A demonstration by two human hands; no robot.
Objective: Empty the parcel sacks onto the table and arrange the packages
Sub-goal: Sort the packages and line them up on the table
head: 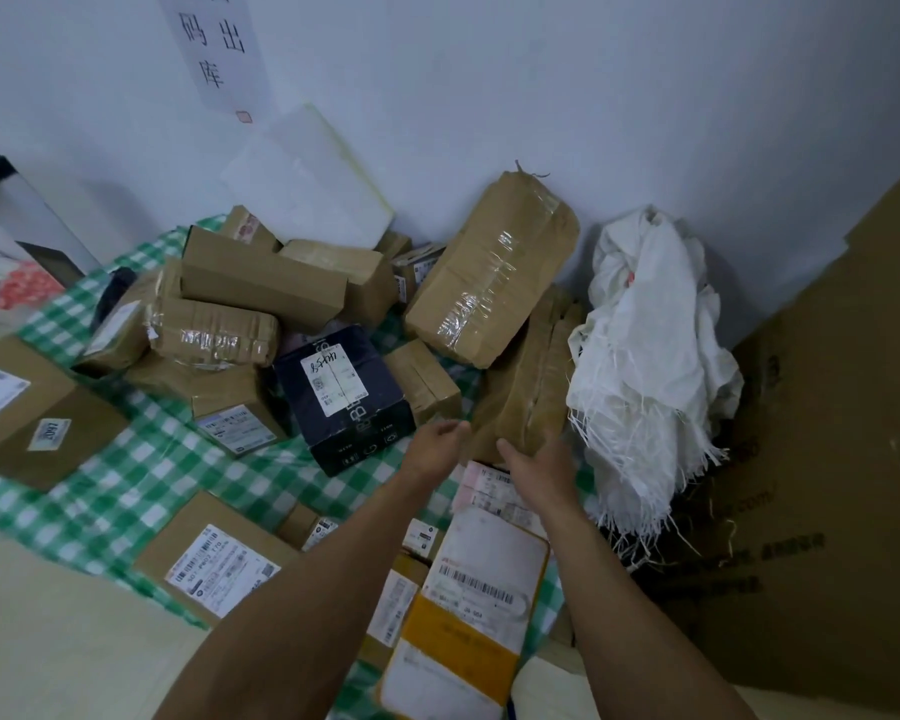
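Many brown taped packages lie in a heap on the green-checked tablecloth (126,475). A long brown parcel (528,371) lies at the middle right, and both hands hold its near end: my left hand (437,439) on its left side, my right hand (539,467) with fingers curled round its right side. Above it a big taped parcel (489,272) leans against the wall. A black box (344,397) with a white label sits left of my hands. A crumpled white woven sack (645,350) with frayed threads lies just to the right.
A yellow mailer (468,610) and small labelled boxes (214,563) lie near the front. A large box (32,407) sits at the left. Flattened cardboard (827,459) stands on the right. A white foam sheet (307,184) leans on the wall.
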